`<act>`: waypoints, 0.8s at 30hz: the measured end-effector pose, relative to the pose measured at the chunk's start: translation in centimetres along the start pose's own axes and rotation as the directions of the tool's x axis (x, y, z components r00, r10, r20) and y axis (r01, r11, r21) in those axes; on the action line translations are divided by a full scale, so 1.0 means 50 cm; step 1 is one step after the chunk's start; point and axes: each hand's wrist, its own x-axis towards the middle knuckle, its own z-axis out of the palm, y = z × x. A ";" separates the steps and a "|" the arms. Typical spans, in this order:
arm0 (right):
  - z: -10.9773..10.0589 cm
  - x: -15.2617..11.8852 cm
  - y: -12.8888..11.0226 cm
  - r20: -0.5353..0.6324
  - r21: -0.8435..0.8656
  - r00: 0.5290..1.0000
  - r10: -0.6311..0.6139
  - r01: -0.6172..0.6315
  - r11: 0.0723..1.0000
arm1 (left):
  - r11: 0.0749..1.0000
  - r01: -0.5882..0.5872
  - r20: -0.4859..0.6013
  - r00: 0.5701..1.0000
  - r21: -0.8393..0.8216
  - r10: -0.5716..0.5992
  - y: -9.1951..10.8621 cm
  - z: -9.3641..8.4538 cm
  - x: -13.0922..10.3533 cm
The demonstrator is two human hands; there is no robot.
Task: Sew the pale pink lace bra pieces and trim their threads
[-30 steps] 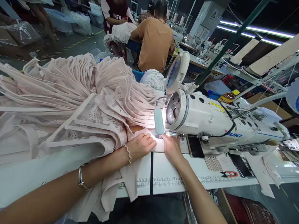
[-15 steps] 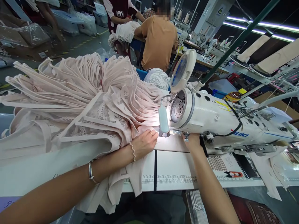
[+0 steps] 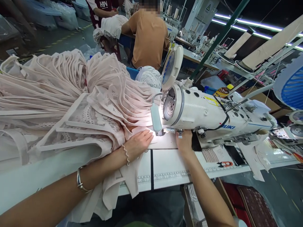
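Observation:
My left hand (image 3: 140, 141) is beside the needle area of a white sewing machine (image 3: 196, 108), its fingers together on the edge of a pale pink fabric piece (image 3: 136, 129). Straps of the same cloth hang over the table edge below my left wrist. Under the machine arm is my right hand (image 3: 184, 141), its fingers hidden behind the machine head. A small pale green lamp (image 3: 156, 118) lights the sewing spot, which it partly covers. A large heap of pale pink lace-trimmed garments (image 3: 104, 85) lies to the left and behind.
The white table (image 3: 170, 176) has a ruler strip along its front edge. Red-handled thread snips (image 3: 224, 164) lie to the right. A round magnifier (image 3: 172, 67) rises above the machine head. Thread cones (image 3: 240, 44) stand behind. A person in a brown shirt (image 3: 150, 41) sits beyond.
The view has turned to the right, so everything appears shifted left and a blue fan-like object shows at the right edge. Both hands keep nearly the same places at the machine.

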 end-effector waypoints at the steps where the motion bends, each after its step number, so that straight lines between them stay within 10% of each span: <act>1: -0.002 -0.018 -0.010 -0.047 0.057 0.998 0.049 -0.046 0.997 | 1.000 -0.013 -0.008 1.000 0.016 0.013 0.002 0.000 0.001; 5: -0.006 -0.071 -0.048 -0.023 0.334 0.989 0.148 -0.132 0.933 | 0.987 -0.113 -0.015 0.993 0.112 0.116 0.042 0.007 -0.001; 11: -0.029 -0.089 -0.058 0.054 0.205 0.995 -0.078 0.066 0.976 | 0.980 -0.152 -0.013 0.988 0.129 0.155 0.125 0.011 -0.009; 24: -0.043 -0.113 -0.107 -0.014 -0.057 0.938 -0.346 0.345 0.937 | 0.986 -0.103 0.040 0.994 0.133 0.098 0.033 0.004 0.003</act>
